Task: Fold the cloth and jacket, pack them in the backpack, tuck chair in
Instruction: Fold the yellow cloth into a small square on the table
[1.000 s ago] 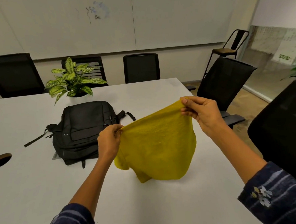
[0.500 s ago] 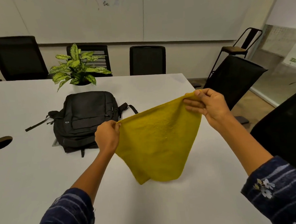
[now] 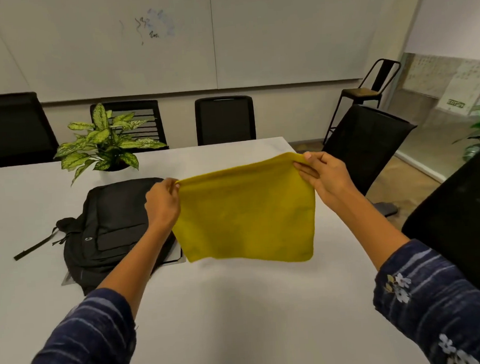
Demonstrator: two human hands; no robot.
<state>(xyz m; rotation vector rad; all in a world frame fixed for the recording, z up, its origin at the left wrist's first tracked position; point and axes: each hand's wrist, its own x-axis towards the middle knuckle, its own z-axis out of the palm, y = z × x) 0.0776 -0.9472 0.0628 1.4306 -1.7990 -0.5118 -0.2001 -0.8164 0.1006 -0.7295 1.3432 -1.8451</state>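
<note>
A yellow cloth (image 3: 246,217) hangs flat and rectangular above the white table (image 3: 240,315). My left hand (image 3: 162,205) pinches its top left corner. My right hand (image 3: 323,174) pinches its top right corner. The cloth's lower edge floats just over the tabletop. A black backpack (image 3: 110,230) lies flat on the table to the left, partly behind my left forearm. A black mesh chair (image 3: 367,141) stands pulled out and angled at the table's right side. No jacket is in view.
A potted plant (image 3: 106,141) stands behind the backpack. Black chairs (image 3: 224,120) line the far table edge. Another black chair back (image 3: 463,220) is close on my right. A metal stool (image 3: 367,91) stands by the wall.
The cloth was hanging in a slack triangular drape; my hands moved apart and it now hangs stretched into a flat rectangle.
</note>
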